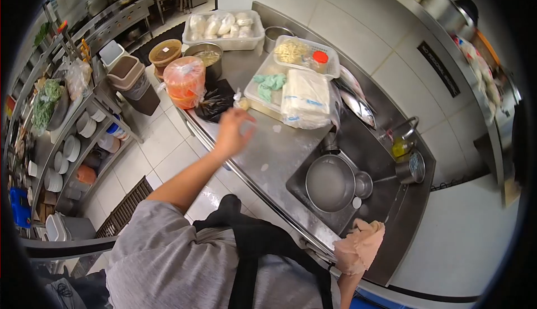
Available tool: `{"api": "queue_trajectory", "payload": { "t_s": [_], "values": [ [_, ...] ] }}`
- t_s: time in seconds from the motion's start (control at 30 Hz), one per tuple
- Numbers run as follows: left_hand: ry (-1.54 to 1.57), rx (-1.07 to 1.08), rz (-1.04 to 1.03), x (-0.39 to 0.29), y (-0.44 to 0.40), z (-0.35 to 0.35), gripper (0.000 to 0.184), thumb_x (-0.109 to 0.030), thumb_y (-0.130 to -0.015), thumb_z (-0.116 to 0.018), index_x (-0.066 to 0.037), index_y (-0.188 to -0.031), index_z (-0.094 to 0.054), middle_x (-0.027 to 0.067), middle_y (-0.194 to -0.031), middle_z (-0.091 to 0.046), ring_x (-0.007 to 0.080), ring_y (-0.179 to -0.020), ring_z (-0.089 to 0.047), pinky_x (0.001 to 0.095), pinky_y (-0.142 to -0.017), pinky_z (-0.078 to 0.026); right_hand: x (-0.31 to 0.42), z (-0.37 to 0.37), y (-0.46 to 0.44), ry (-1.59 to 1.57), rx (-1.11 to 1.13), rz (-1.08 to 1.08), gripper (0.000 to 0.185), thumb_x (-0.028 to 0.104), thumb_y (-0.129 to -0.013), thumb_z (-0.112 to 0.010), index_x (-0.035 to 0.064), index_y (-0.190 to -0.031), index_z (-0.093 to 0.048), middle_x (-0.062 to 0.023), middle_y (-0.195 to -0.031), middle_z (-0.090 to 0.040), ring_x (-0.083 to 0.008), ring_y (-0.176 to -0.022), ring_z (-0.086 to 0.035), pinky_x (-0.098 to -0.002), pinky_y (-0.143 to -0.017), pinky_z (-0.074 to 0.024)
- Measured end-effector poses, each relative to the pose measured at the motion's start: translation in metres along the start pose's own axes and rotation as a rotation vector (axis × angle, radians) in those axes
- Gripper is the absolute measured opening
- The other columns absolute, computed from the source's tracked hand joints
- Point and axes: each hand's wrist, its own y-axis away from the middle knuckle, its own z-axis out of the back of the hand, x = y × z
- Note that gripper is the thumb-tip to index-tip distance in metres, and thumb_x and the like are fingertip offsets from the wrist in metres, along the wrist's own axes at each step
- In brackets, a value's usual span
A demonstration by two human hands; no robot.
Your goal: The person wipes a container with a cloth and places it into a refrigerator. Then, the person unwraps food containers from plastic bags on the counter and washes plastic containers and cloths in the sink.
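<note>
left hand point(235, 135): above the steel counter point(268, 155), just in from the front edge point(226, 161). fingers loosely spread and partly curled, slightly blurred; grip open, holding nothing. nearest items: the black plastic bag point(215, 101), just beyond the fingertips, and a red-orange bagged container point(185, 82) near the counter's corner.

right hand point(347, 269): low at the front side of the sink point(295, 179), with a pinkish cloth point(362, 243) bunched over it. the cloth hides the fingers; cannot tell how tightly they close. the cloth is at the near end of the sink, below the large round pan point(330, 183) and apart from it.

edges and room: a stretch of steel surface runs from the left hand to the sink rim, bounded on the far side by the white wrapped stack point(306, 97) and the translucent tray point(260, 103) with a green cloth point(269, 83) on it. the left hand has room sideways along the counter; outward, the bags and tray close in. the apron point(274, 242) is near the counter's front edge.

sink side: the large pan stands in the basin, a small metal bowl point(363, 185) beside it. the faucet point(411, 125) and yellow bottle point(400, 148) are on the wall side. whole fish point(358, 107) lie between stack and wall. tiled floor point(159, 141) lies between counter and shelf rack point(120, 135).
</note>
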Motion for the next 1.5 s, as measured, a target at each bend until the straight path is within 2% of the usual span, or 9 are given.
{"api": "queue_trajectory", "payload": {
  "t_s": [0.07,0.13,0.37,0.53,0.77,0.87,1.33,1.4,1.5],
  "values": [
    [-0.148,-0.165,-0.032,0.041,-0.028,0.049,0.020,-0.008,-0.069,-0.068,-0.008,-0.088,-0.064,0.0133,-0.101,-0.056,0.0318,-0.099,-0.052,0.0408,-0.086,-0.041,0.019,-0.013,-0.010,-0.397,0.049,-0.400,0.036,0.008,-0.082,-0.060,-0.0014,-0.111,-0.042,-0.0091,-0.095,-0.055,-0.0140,-0.078,-0.056,-0.0271,-0.063,-0.0493],
    [-0.381,-0.296,0.019,0.090,-0.050,0.085,0.023,-0.010,-0.070,-0.068,-0.007,-0.092,-0.064,0.0138,-0.103,-0.056,0.0321,-0.100,-0.052,0.0421,-0.086,-0.042,0.010,-0.030,-0.014,-0.343,0.050,-0.152,0.027,0.006,-0.083,-0.056,-0.0018,-0.107,-0.046,-0.0105,-0.093,-0.057,-0.0143,-0.080,-0.058,-0.0241,-0.064,-0.0501],
    [-0.585,0.055,0.263,0.188,-0.089,0.142,0.047,-0.026,-0.077,-0.067,-0.011,-0.119,-0.054,0.0094,-0.123,-0.052,0.0307,-0.108,-0.052,0.0434,-0.089,-0.043,0.095,-0.089,-0.033,-1.468,0.005,-0.448,0.044,0.035,-0.090,-0.039,-0.0019,-0.110,-0.049,-0.0161,-0.102,-0.057,-0.0276,-0.085,-0.059,-0.0393,-0.075,-0.0515],
    [-0.587,0.299,0.402,0.200,-0.115,0.149,0.036,-0.024,-0.078,-0.065,-0.012,-0.111,-0.059,0.0080,-0.114,-0.056,0.0285,-0.106,-0.053,0.0460,-0.086,-0.042,0.118,-0.116,-0.029,-1.156,-0.007,-0.322,0.045,0.037,-0.090,-0.037,-0.0015,-0.111,-0.048,-0.0169,-0.103,-0.057,-0.0289,-0.088,-0.059,-0.0395,-0.076,-0.0513],
    [-0.447,0.188,-0.053,0.234,-0.129,0.152,0.028,-0.017,-0.073,-0.064,-0.008,-0.098,-0.057,0.0100,-0.104,-0.056,0.0316,-0.102,-0.053,0.0462,-0.085,-0.039,0.133,-0.143,-0.013,-0.983,0.072,-0.282,0.047,0.039,-0.090,-0.037,-0.0013,-0.112,-0.047,-0.0176,-0.104,-0.056,-0.0296,-0.090,-0.058,-0.0400,-0.078,-0.0512],
    [-0.330,0.399,-0.181,0.237,-0.138,0.154,0.026,-0.012,-0.075,-0.062,-0.005,-0.099,-0.055,0.0122,-0.101,-0.057,0.0342,-0.096,-0.055,0.0428,-0.080,-0.045,0.137,-0.152,-0.006,-0.979,0.096,-0.279,0.047,0.039,-0.090,-0.037,-0.0013,-0.113,-0.047,-0.0178,-0.105,-0.056,-0.0298,-0.090,-0.058,-0.0402,-0.078,-0.0511],
    [-0.187,0.375,-0.131,0.204,-0.211,0.198,0.016,-0.010,-0.086,-0.051,-0.001,-0.099,-0.053,0.0202,-0.087,-0.060,0.0359,-0.082,-0.058,0.0400,-0.072,-0.046,0.148,-0.162,0.008,-0.989,0.107,-0.263,0.050,0.042,-0.091,-0.036,-0.0010,-0.117,-0.044,-0.0189,-0.108,-0.054,-0.0309,-0.093,-0.058,-0.0411,-0.080,-0.0509],
    [-0.196,0.367,-0.138,0.191,-0.235,0.212,0.016,-0.011,-0.088,-0.049,-0.001,-0.100,-0.053,0.0204,-0.086,-0.060,0.0343,-0.078,-0.058,0.0382,-0.071,-0.046,0.150,-0.163,0.008,-0.995,0.099,-0.256,0.051,0.042,-0.091,-0.036,-0.0010,-0.117,-0.044,-0.0190,-0.109,-0.054,-0.0310,-0.093,-0.058,-0.0413,-0.080,-0.0509],
    [-0.111,0.379,-0.194,0.164,-0.267,0.239,0.017,-0.012,-0.090,-0.048,0.001,-0.099,-0.053,0.0117,-0.077,-0.057,0.0180,-0.070,-0.051,0.0329,-0.070,-0.045,0.151,-0.165,0.010,-1.000,0.094,-0.250,0.051,0.042,-0.092,-0.036,-0.0009,-0.118,-0.043,-0.0192,-0.109,-0.054,-0.0313,-0.094,-0.058,-0.0415,-0.081,-0.0509]
  ]
}}
